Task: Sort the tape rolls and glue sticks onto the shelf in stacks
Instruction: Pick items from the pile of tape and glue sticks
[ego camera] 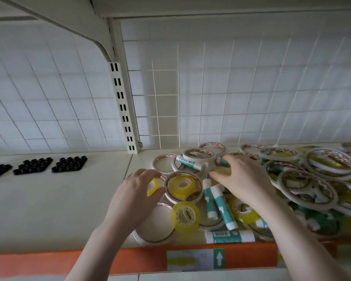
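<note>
A jumbled pile of white-rimmed tape rings [307, 182], small yellow tape rolls [185, 216] and green-and-white glue sticks [223, 205] covers the right half of the cream shelf [59, 199]. My left hand [138, 191] curls its fingers round a small yellow tape roll [153, 186] at the pile's left edge. My right hand [243, 177] reaches into the pile with fingers bent over another yellow roll [221, 171], touching it. A further yellow roll [180, 184] lies inside a white ring between my hands.
Black clusters of small caps [69, 164] sit in a row at the back left of the shelf. A slotted upright post [123, 107] and a wire grid back panel stand behind. An orange strip with a label [195, 259] runs along the shelf front.
</note>
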`<state>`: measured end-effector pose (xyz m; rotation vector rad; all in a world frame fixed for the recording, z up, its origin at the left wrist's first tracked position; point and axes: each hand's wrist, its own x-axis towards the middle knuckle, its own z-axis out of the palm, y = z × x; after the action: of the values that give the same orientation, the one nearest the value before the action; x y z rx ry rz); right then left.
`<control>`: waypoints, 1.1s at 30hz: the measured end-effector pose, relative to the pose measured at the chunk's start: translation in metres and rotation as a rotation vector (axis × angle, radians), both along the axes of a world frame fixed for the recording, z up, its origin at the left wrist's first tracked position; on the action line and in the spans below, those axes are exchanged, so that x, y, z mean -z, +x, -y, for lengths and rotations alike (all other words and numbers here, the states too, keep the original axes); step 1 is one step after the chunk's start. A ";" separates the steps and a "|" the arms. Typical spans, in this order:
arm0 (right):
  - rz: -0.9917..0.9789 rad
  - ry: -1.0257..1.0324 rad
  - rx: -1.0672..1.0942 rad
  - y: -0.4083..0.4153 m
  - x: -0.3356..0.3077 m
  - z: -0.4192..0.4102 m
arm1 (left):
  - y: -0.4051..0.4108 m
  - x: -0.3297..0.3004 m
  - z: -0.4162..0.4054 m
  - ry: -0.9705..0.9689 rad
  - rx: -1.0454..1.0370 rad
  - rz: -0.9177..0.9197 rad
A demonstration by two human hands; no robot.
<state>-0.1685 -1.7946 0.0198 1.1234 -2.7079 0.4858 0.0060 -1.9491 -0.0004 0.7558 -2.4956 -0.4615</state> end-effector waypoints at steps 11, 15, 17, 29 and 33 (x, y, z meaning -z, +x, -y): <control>0.034 0.117 0.154 0.001 0.002 0.025 | 0.000 0.004 0.010 0.004 0.008 0.028; 0.054 0.037 0.176 0.000 0.010 0.024 | 0.002 0.006 0.013 0.012 0.017 0.026; 0.087 0.006 0.183 -0.001 0.011 0.022 | 0.003 0.006 0.014 0.013 0.020 0.027; 0.080 -0.122 0.200 0.003 0.005 -0.030 | -0.017 -0.002 -0.010 0.020 0.159 -0.010; 0.076 -0.168 0.203 0.004 0.005 -0.058 | -0.032 -0.005 -0.031 0.005 0.254 -0.003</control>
<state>-0.1645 -1.7370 0.0144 0.7937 -2.7442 0.7189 -0.0261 -1.9179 0.0050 0.4400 -2.5993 -0.5560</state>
